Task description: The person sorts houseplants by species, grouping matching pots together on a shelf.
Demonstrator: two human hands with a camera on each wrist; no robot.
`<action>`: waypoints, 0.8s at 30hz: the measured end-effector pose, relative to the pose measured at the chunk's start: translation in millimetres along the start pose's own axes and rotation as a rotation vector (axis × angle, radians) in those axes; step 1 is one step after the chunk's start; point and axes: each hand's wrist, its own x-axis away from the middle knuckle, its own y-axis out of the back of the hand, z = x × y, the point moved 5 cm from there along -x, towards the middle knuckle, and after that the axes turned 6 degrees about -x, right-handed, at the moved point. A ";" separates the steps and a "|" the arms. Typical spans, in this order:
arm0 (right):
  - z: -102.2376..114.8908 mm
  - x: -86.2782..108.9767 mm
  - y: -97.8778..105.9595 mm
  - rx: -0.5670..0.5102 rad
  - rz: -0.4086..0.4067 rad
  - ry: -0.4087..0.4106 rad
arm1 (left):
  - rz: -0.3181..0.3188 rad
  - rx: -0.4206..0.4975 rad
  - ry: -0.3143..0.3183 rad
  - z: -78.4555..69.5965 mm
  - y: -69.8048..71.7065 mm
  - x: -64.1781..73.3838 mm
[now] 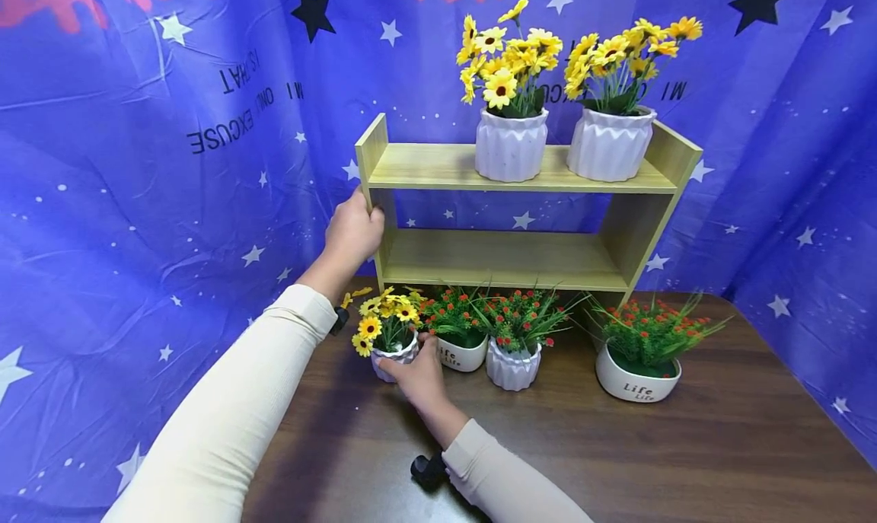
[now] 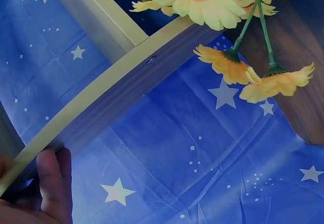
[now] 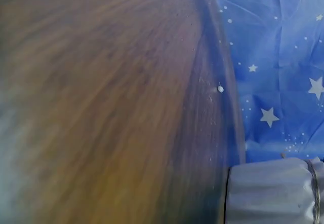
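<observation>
Head view: right hand (image 1: 422,374) is clamped on a small white ribbed pot of yellow artificial flowers (image 1: 400,353), thumb pressed to its front; the other fingertips are partly hidden. Pot is held roughly upright at the left end of the row, low over or on a dark brown wood-grain table (image 1: 370,462); base contact cannot be told. Left hand (image 1: 354,230) is wrapped round the left side panel of a pale yellow wooden two-tier shelf (image 1: 503,260).

On the upper tier, two larger white ribbed pots of yellow flowers, left one (image 1: 511,148) and right one (image 1: 610,146), are set side by side, apart. Just right of the gripped pot, a white oval planter of red flowers (image 1: 466,357) is seen, partly covered by the right hand. Next to it is placed a white ribbed pot of red flowers (image 1: 514,371); well apart at far right, a white oval planter lettered "Life" (image 1: 633,378).

Left wrist view: fingers (image 2: 53,183) are laid on the panel's outer face. Right wrist view: dark twine (image 3: 315,188) is seen round a pale pot, lower right. Blue star-printed cloth (image 1: 137,226) is hung behind.
</observation>
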 end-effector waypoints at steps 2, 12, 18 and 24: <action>1.8 -0.8 -3.7 -0.001 -0.026 -0.008 | 0.003 0.001 -0.004 -1.1 1.5 -0.5; -3.6 -1.9 -7.7 0.009 -0.077 0.017 | -0.005 0.008 -0.023 -1.5 0.4 1.2; -3.1 -4.4 -5.0 0.039 -0.059 0.020 | -0.015 0.009 -0.024 -2.0 0.6 1.7; -2.2 -5.4 -9.1 0.062 -0.037 0.002 | -0.019 0.011 -0.023 -1.8 0.5 1.8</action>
